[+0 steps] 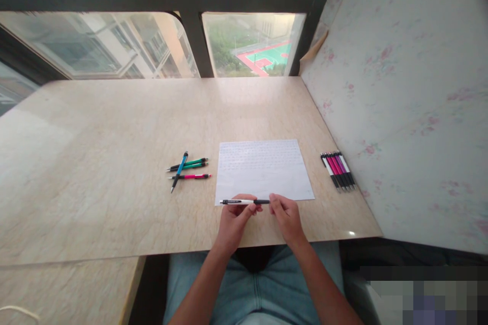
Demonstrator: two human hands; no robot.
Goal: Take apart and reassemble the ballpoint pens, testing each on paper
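Note:
A white pen with a black grip [244,202] lies level between my two hands, above the near edge of a sheet of paper. My left hand [235,218] is closed around its middle, thumb in front. At the pen's right end, the fingertips of my right hand [285,216] pinch the tip, which they hide. Beneath and beyond the hands, the white sheet [263,167] rests on the table, with faint rows of writing across its upper part.
Left of the sheet lie several loose pens, a blue pen [180,171] crossing green ones and a pink pen [190,176]. To the right, a row of several pens [337,170] sits side by side near the papered wall [412,86]. Windows [253,43] stand behind the marble-patterned table [114,162].

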